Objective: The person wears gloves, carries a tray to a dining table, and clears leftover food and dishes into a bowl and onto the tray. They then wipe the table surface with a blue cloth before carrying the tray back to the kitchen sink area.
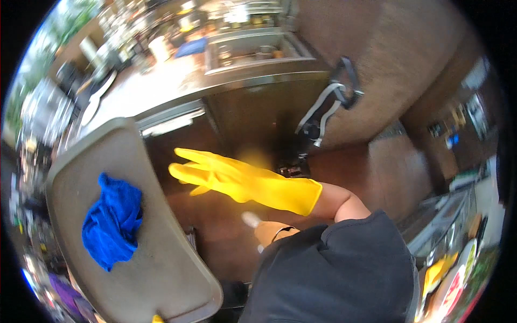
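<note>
My right hand point(215, 175), in a long yellow rubber glove, reaches leftward over the floor with its fingers spread and nothing in them. Just beyond its fingertips is a large grey-brown serving tray point(172, 269) with a raised rim. A crumpled bright blue cloth point(113, 220) lies on the tray. Of my left hand point(156, 319), only a yellow gloved tip shows at the lower edge, over the tray's near rim. It appears to grip the tray there, though the remaining fingers are out of view.
Past the tray runs a counter point(156, 89) crowded with bottles and utensils, with a metal sink-like basin point(258, 51) set into it. A black handle with grey straps point(344, 86) stands by the brown wall. Plates and shelving point(447, 215) are at the right.
</note>
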Available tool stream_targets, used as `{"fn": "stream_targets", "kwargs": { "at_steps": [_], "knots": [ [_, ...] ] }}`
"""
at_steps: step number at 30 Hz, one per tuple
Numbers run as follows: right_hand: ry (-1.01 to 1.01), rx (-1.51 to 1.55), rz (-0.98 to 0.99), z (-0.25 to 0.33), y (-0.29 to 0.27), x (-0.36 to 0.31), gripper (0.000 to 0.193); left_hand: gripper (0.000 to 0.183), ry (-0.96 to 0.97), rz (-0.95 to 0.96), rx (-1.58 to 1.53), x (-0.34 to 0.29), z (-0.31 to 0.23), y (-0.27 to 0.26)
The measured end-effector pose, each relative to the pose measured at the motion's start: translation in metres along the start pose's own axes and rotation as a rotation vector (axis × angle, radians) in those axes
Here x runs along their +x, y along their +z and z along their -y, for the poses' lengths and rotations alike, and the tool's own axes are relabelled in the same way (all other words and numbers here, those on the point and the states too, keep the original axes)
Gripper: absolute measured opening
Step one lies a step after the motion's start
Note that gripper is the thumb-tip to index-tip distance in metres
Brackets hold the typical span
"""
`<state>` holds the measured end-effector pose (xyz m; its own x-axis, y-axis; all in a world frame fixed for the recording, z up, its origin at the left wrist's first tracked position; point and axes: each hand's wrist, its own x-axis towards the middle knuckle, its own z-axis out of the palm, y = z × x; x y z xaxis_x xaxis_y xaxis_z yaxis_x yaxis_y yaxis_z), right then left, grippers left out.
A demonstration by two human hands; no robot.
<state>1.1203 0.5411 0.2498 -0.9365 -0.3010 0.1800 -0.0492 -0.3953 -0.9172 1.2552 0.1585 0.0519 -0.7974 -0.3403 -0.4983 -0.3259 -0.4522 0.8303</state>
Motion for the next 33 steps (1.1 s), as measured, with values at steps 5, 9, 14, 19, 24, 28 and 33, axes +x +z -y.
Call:
{"fn": "stream_targets", "kwargs": {
  "at_steps": [5,9,14,19,24,28,33],
  "knots": [
    [0.018,0.126,-0.734,0.253,-0.146,-0.373,0.051,0.044,-0.235,0.431,0.16,-0.274,0.179,0.232],
    [-0.388,0.173,-1.141,0.336,-0.267,-0.75,0.042,0.045,-0.403,0.773,0.37,-0.505,0.376,0.395],
    [-0.766,-0.002,-1.454,0.428,-0.362,-1.191,0.044,0.047,-0.631,1.221,0.661,-0.836,0.669,0.588],
    [-0.702,0.224,-1.853,0.458,-0.44,-1.551,0.042,0.048,-0.761,1.501,0.971,-1.138,0.909,0.696],
    [-0.951,0.372,-2.103,0.421,-0.603,-1.762,0.035,0.05,-0.754,1.642,1.131,-1.34,1.078,0.831],
    [-0.916,0.4,-2.2,0.434,-0.768,-1.886,0.036,0.051,-0.814,1.738,1.117,-1.452,1.224,1.01],
    [-1.06,0.576,-2.257,0.579,-1.014,-2.027,0.036,0.071,-1.08,1.917,1.104,-1.645,1.44,1.301]
  ]
}}
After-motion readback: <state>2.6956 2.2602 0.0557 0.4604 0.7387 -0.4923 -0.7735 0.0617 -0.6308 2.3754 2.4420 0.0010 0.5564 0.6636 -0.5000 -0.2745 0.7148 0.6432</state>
